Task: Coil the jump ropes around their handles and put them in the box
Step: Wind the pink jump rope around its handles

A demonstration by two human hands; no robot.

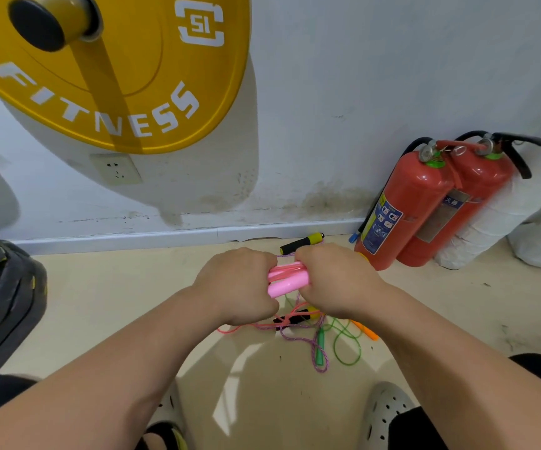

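Two hands clenched | left hand (235, 284) and right hand (334, 280) gripped pink handles (287, 280) together, steadying them for coiling | cord (287, 269) wrapped between grips | ropes (317, 336) loose below

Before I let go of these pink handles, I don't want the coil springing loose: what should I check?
1. Grip: left hand and right hand hold the pink handles: ok.
2. Wrap: rope turns cross the handles: ok.
3. Whole rope wound: not ok, a pink strand trails on the floor.
4. Strand free of the purple rope and green rope: cannot tell, they overlap.
5. Reach to the box: cannot tell, none in view.
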